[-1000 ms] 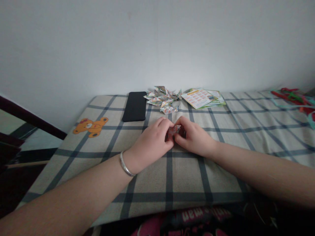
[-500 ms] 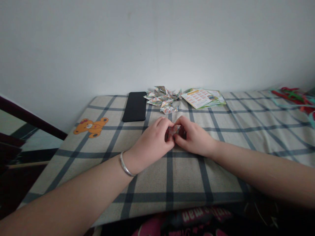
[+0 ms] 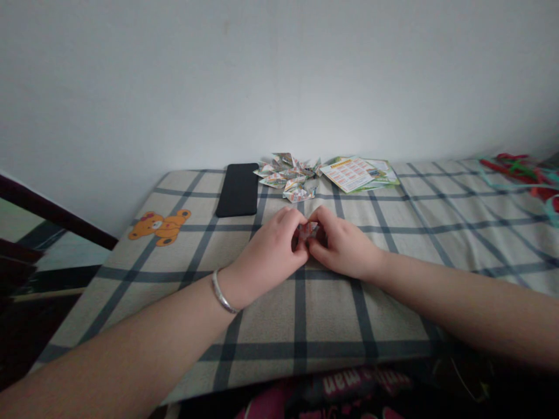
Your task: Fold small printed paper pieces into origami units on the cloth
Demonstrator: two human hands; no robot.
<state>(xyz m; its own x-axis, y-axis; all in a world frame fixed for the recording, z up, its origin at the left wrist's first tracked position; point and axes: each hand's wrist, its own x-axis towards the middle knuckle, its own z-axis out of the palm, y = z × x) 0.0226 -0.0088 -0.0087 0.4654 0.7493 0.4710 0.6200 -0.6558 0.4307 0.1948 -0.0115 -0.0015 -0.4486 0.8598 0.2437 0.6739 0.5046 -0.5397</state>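
Note:
My left hand [image 3: 275, 247] and my right hand [image 3: 343, 241] meet over the middle of the table, thumbs and fingers curled towards each other. Between them they pinch a small piece of folded printed paper [image 3: 308, 231], mostly hidden by the fingers. Just beyond my hands lies a cluster of folded paper pieces [image 3: 288, 174], white with coloured print. To the right of that cluster is a stack of flat printed paper sheets [image 3: 356, 174].
The table has a checked cloth [image 3: 262, 326]. A black phone [image 3: 239, 189] lies left of the folded pieces, with a bear sticker [image 3: 161, 227] further left. Red and green items [image 3: 522, 169] are at the far right. A wall [image 3: 279, 75] stands behind.
My fingertips have drawn slightly closer together around the folded paper, so less of it shows. Everything else lies as before, apart from a slight shift of the view.

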